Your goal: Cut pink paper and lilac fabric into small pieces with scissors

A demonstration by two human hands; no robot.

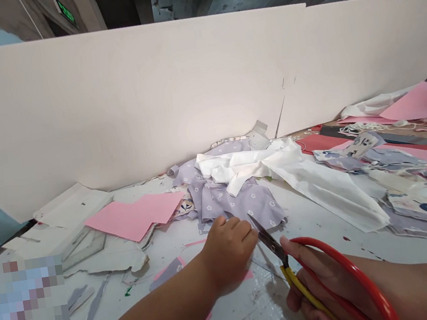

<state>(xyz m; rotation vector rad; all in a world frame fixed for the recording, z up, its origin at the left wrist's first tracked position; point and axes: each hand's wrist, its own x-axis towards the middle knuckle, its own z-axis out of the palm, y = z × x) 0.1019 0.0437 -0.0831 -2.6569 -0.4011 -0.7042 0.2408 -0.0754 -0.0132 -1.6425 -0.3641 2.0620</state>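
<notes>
Over one white table (253,317), left hand (229,248) curled, hold unclear, right hand (330,273) gripping one pair of scissors (272,247)

I can read no lettering from here; the green sign (66,12), high beyond my left fingers (247,231), shows too small.

We hold scissors (279,253), handles red and yellow, metal blades slanting up-left toward crumpled lavender flower-print fabric (226,203) lying just beyond.
</notes>
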